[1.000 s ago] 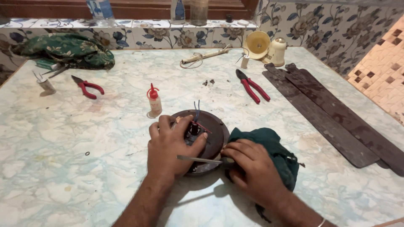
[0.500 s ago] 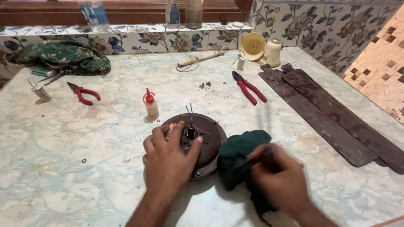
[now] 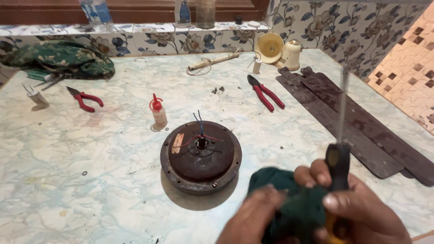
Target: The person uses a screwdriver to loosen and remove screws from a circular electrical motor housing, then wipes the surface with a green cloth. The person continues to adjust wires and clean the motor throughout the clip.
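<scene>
A round rusty-brown fan motor housing lies flat on the marble table, red and blue wires sticking up from its centre. My right hand grips a screwdriver by its dark handle, the shaft pointing up. My left hand, blurred at the bottom edge, presses a dark green cloth against the handle. Both hands are off the motor, to its lower right.
Red-handled pliers and a second red-handled pair lie on the table. A small red-capped bottle stands behind the motor. Dark fan blades lie right. A green cloth bundle sits far left; a cream canopy at the back.
My left hand has come off the motor and moved to the cloth. My right hand has raised the screwdriver upright, and both hands have shifted toward the lower right.
</scene>
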